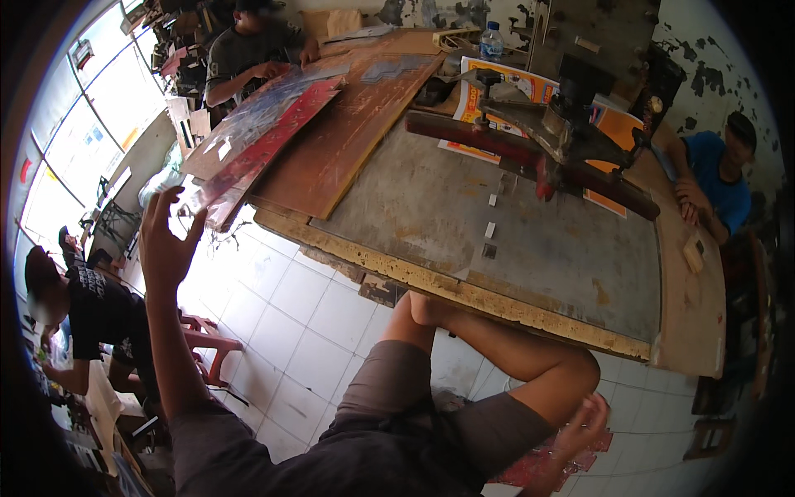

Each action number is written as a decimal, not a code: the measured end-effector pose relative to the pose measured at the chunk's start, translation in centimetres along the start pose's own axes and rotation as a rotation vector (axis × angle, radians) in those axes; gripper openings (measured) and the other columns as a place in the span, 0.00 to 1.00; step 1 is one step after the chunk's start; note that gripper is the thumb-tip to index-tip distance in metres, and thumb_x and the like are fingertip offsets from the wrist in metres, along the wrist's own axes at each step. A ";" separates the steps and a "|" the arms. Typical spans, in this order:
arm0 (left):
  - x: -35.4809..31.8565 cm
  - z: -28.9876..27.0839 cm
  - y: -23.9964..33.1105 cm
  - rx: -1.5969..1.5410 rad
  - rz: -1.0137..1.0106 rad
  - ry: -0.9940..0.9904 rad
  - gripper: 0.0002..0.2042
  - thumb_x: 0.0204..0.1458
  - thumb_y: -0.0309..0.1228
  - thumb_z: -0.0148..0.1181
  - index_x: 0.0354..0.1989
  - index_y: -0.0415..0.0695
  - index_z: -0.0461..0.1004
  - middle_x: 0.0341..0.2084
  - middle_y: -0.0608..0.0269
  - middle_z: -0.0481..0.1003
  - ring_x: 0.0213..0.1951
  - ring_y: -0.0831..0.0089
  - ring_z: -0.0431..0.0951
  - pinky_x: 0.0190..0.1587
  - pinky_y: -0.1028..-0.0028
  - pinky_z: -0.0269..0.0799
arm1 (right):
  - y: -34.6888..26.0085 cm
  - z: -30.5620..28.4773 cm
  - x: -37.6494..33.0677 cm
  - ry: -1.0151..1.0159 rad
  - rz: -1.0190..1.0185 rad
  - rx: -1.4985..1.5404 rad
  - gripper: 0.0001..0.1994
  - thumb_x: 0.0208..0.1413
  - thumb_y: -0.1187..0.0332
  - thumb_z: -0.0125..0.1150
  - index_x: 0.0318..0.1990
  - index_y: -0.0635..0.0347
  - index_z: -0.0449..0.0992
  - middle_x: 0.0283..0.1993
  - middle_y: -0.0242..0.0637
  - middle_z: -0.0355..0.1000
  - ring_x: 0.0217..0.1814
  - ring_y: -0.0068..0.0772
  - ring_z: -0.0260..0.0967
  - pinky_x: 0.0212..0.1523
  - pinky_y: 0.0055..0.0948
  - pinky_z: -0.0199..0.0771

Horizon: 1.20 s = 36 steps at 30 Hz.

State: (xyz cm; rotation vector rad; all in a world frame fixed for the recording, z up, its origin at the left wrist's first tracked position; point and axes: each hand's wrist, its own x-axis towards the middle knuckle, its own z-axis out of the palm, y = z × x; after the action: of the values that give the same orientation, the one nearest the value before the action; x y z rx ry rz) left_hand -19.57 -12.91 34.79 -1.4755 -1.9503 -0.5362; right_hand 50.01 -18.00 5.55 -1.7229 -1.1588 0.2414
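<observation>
My left hand [168, 240] is raised at the left, fingers curved and apart with nothing held in them. It is beside the near end of a long red sheet [286, 137], which lies with clear plastic pieces on the brown boards [331, 149]. Low beside my bent knee is my right hand [584, 427], its fingers loosely spread and slightly blurred. Red pieces [538, 465] lie on the floor beneath it. A grey metal-topped table [397, 199] stands before my legs, with small white pieces [490, 229] on it. Over its far side sits a metal press [555, 132] with a dark red bar.
One person [252, 58] works at the far left of the boards. Another, in blue [716, 178], sits at the right; a third [91, 306] bends at the left. A red stool [207, 348] stands on the tiles. A water bottle [491, 41] stands at the back.
</observation>
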 end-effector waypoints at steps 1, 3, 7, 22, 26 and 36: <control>-1.4 0.0 1.2 -0.021 -0.034 -0.012 0.22 0.58 0.38 0.74 0.59 0.44 0.78 0.48 0.54 0.79 0.51 0.53 0.82 0.53 0.55 0.78 | -3.8 2.5 -1.0 -0.098 -0.023 0.080 0.15 0.75 0.64 0.59 0.60 0.66 0.78 0.56 0.43 0.80 0.56 0.38 0.78 0.62 0.36 0.77; -4.3 0.9 3.4 -0.062 -0.095 -0.005 0.24 0.55 0.37 0.75 0.59 0.45 0.77 0.47 0.57 0.78 0.44 0.57 0.79 0.49 0.58 0.77 | -10.7 6.9 -2.4 -0.386 -0.153 0.216 0.17 0.75 0.62 0.60 0.60 0.66 0.78 0.57 0.44 0.79 0.60 0.39 0.77 0.66 0.38 0.74; -10.8 -0.4 7.0 -0.110 -0.203 -0.056 0.31 0.48 0.37 0.78 0.62 0.46 0.76 0.50 0.55 0.76 0.47 0.54 0.77 0.50 0.54 0.76 | -20.8 16.0 -4.0 -1.275 -0.230 0.673 0.27 0.77 0.55 0.57 0.74 0.63 0.69 0.76 0.49 0.68 0.81 0.44 0.63 0.79 0.43 0.61; -19.4 -1.0 16.0 -1.008 0.203 -0.222 0.10 0.51 0.29 0.72 0.42 0.48 0.84 0.27 0.76 0.85 0.21 0.80 0.78 0.28 0.73 0.67 | -24.0 13.3 -0.8 -1.540 0.012 0.658 0.39 0.70 0.68 0.69 0.84 0.59 0.56 0.66 0.34 0.76 0.61 0.21 0.72 0.65 0.26 0.72; -17.3 1.9 18.8 -1.116 0.168 -0.079 0.08 0.49 0.20 0.69 0.37 0.45 0.83 0.24 0.68 0.83 0.21 0.75 0.79 0.28 0.71 0.68 | -17.4 -1.5 3.6 -1.391 0.159 0.499 0.43 0.66 0.75 0.71 0.84 0.65 0.53 0.67 0.37 0.78 0.70 0.27 0.74 0.71 0.34 0.72; -14.7 8.0 27.7 -1.180 0.420 -0.134 0.06 0.53 0.29 0.68 0.37 0.43 0.79 0.38 0.58 0.82 0.43 0.56 0.82 0.48 0.59 0.73 | -11.3 -13.6 -4.4 -0.738 0.412 0.735 0.53 0.61 0.71 0.76 0.85 0.72 0.44 0.69 0.42 0.77 0.65 0.28 0.76 0.70 0.31 0.70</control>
State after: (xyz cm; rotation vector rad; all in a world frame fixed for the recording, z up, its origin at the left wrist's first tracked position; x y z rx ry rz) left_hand 7.66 -9.94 17.49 -2.5631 -1.2930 -1.5561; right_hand 49.63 -29.51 19.67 -1.1872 -0.9922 1.4584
